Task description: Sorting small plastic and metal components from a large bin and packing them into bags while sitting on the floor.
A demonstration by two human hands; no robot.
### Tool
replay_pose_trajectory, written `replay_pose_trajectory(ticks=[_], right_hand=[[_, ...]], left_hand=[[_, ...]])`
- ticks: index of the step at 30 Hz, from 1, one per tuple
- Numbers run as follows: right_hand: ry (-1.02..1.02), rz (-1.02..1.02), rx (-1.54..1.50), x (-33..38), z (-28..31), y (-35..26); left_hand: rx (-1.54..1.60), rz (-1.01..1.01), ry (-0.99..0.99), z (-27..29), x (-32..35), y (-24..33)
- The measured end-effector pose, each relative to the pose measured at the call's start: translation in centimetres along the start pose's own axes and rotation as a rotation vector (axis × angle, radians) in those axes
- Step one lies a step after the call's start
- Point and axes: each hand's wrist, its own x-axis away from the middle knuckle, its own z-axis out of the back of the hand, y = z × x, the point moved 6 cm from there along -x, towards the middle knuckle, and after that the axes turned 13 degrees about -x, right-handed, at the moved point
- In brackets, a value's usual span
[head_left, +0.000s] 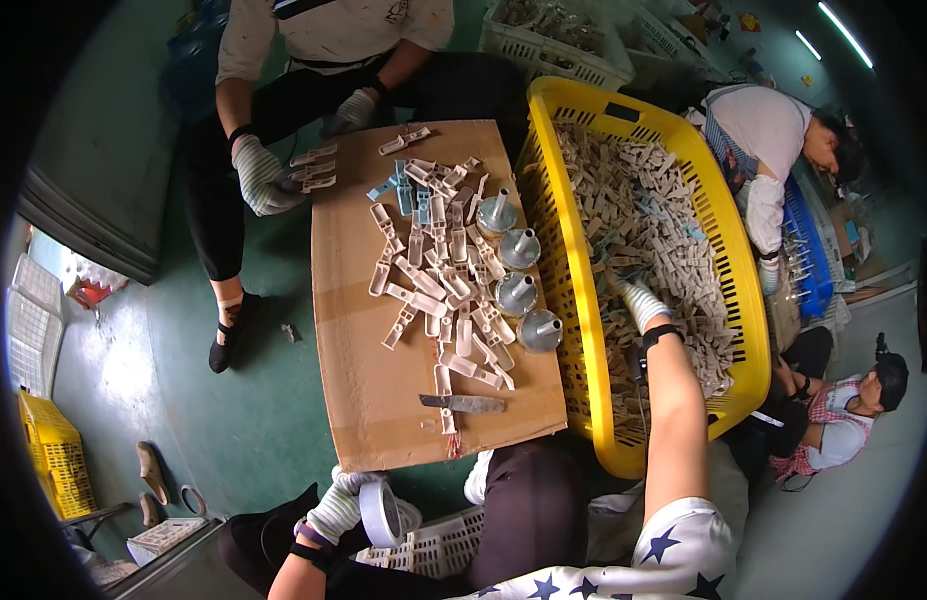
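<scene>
My right hand, in a white glove, reaches into a big yellow basket; its fingertips are lost among the small beige plastic clip-like pieces heaped there. By the near edge of a cardboard sheet, my gloved left hand has its fingers closed on a roll of tape. Long beige plastic pieces with hollowed ends lie scattered over the cardboard, some blue ones among them. Several metal funnel-like cones line its right side. A dark-bladed knife rests near my end.
Across the cardboard sits a co-worker, whose gloved hand holds beige pieces. Another person bends beyond the basket, and a third person sits at the right. A white crate stands by my legs. Yellow crates are at the far left.
</scene>
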Motion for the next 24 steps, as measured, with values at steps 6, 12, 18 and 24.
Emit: replay_pose_trajectory(ticks=[6,12,18,24], right_hand=[[-0.566,0.59,0.691,-10.6,-3.3,5.6],[-0.262,0.064,0.058,-17.3,-3.0,7.9],[-0.328,0.252,0.183,-20.2,-4.7,6.3],[-0.279,0.337,0.058,-19.9,-5.5,7.8]], left_hand=[[-0.246,0.07,0.013,-1.1,0.4,2.8],[-0.366,0.055,0.089,-0.9,0.8,3.4],[-0.293,0.088,0.101,-1.1,1.3,3.6],[-0.324,0.072,0.144,-1.5,1.7,4.1]])
